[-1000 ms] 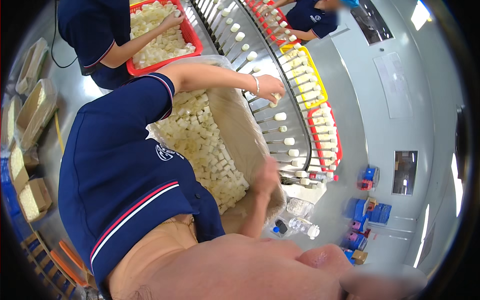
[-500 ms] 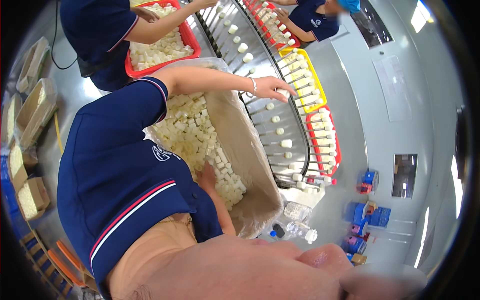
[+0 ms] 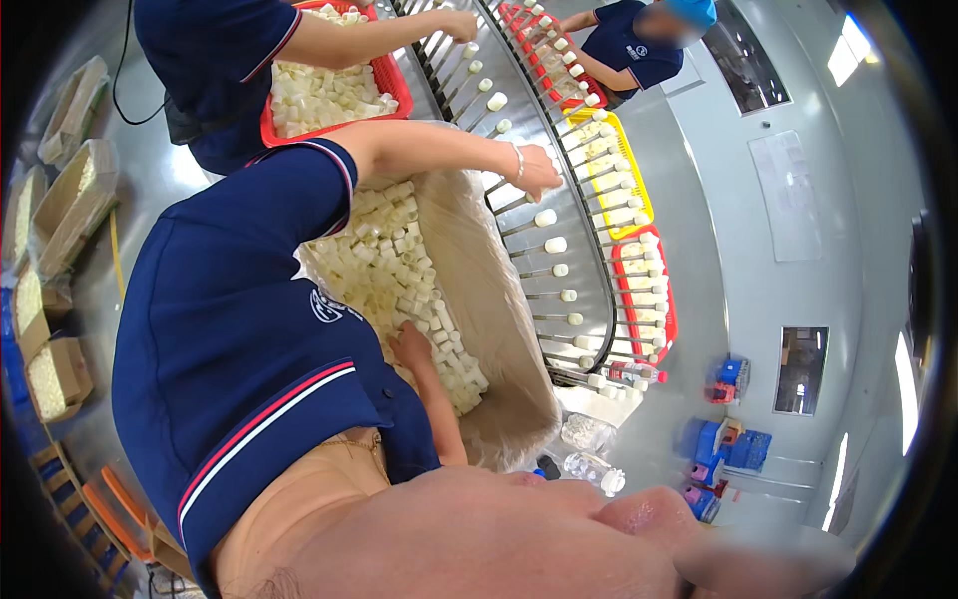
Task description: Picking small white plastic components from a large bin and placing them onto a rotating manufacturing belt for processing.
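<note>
My left hand [image 3: 537, 173], with a pale bracelet at its wrist, reaches over a curved metal conveyor [image 3: 589, 250] lined with rods. Its fingers are closed near the rod tips, round a short white cylindrical piece that they mostly cover. Several rods carry similar white pieces [image 3: 555, 245] on their ends. My right hand [image 3: 410, 347] rests in a big box [image 3: 489, 299] lined with clear plastic, among a heap of loose white cylindrical pieces [image 3: 394, 260]. Its fingers are curled; what they hold is hidden.
A red basket [image 3: 404, 95] of white pieces stands beside a co-worker's arm [image 3: 369, 45]. Beyond the conveyor are a yellow basket [image 3: 639, 190], a red basket [image 3: 671, 299] and another co-worker [image 3: 629, 50]. Clear bottles [image 3: 594, 471] lie near the box's corner. Cartons [image 3: 75, 205] line the left.
My left hand has drawn back from the far rods toward the box side of the conveyor, its fingers turned down. The rods have shifted along. My right hand has moved slightly within the heap.
</note>
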Tool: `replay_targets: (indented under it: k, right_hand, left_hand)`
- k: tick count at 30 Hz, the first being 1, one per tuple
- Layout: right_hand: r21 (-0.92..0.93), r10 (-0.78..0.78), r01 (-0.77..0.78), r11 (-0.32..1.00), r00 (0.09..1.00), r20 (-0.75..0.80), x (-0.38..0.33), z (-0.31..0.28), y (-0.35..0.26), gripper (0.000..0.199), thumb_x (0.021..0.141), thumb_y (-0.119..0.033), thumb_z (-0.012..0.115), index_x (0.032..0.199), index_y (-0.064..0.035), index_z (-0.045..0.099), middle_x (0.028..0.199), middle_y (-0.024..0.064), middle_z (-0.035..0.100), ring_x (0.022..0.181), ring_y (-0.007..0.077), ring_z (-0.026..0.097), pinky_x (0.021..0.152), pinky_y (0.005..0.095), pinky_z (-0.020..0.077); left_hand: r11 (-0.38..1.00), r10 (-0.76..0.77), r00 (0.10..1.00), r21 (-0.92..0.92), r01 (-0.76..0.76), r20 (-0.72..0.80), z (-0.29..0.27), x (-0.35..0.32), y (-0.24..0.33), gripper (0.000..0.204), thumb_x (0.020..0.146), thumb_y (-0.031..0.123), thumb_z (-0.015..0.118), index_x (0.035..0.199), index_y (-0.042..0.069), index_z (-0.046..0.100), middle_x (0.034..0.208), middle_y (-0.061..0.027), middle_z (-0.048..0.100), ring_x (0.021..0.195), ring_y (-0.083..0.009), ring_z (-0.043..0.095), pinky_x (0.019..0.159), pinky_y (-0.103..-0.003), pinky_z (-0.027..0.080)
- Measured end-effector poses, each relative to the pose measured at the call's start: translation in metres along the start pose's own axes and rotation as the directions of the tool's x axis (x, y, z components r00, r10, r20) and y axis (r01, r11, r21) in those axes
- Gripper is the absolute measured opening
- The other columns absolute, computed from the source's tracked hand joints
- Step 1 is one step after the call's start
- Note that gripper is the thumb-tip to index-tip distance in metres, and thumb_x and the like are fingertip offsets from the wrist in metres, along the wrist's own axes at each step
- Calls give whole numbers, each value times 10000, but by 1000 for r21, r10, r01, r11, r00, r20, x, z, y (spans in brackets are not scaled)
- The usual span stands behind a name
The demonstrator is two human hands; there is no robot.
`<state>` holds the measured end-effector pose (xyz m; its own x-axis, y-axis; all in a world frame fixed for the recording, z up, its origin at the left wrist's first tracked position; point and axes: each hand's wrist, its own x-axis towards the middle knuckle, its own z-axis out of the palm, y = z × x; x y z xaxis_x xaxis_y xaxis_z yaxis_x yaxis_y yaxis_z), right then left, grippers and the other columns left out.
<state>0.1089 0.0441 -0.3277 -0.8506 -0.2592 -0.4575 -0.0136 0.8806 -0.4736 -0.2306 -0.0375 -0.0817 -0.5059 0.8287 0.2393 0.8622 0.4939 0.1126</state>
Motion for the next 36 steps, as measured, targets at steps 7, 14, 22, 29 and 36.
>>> replay_targets:
  k: [7, 14, 22, 29, 36]
  right_hand:
    - [533, -68, 184, 826, 971, -231, -19, -99, -8, 207, 786, -157, 652, 944, -34, 601, 771, 32, 574, 662, 131, 541, 625, 261, 447]
    - [700, 66, 583, 412, 748, -661, -59, -222, -45, 196, 891, -67, 537, 1067, 10, 504, 918, 72, 596, 669, 79, 517, 589, 221, 460]
    - [566, 43, 714, 413, 606, -795, -33, -269, -40, 301, 899, -96, 533, 1165, -3, 428, 973, 101, 588, 670, 82, 522, 578, 222, 476]
    - [-227, -243, 88, 970, 403, -882, -5, -313, -35, 241, 820, -279, 618, 984, -103, 605, 902, 64, 612, 792, 227, 559, 778, 370, 383]
    - [-529, -151, -253, 810, 782, -605, 36, -331, -34, 328, 775, -353, 652, 962, -84, 635, 884, 118, 658, 923, 278, 567, 956, 411, 280]
  left_hand:
    - [964, 47, 888, 212, -161, 458, 12, 28, 55, 435, 748, 387, 667, 1044, 76, 595, 917, -110, 637, 915, -296, 599, 768, -404, 464]
    - [919, 353, 811, 13, -393, -467, 12, -67, 95, 492, 761, 250, 627, 1219, 127, 497, 1167, -75, 468, 1055, -240, 440, 913, -409, 346]
    - [834, 537, 844, -145, -533, -13, 143, -185, 116, 580, 697, 271, 660, 1230, 140, 475, 1270, -92, 411, 1159, -321, 371, 961, -490, 290]
    - [956, 261, 683, -87, -278, 683, 198, -260, 86, 649, 785, 412, 600, 1349, 229, 337, 1388, -131, 304, 1234, -385, 333, 908, -535, 371]
    - [962, 271, 521, -213, -170, 809, 190, -254, 84, 460, 841, 328, 551, 1198, 72, 416, 1051, -195, 581, 917, -397, 565, 783, -475, 433]
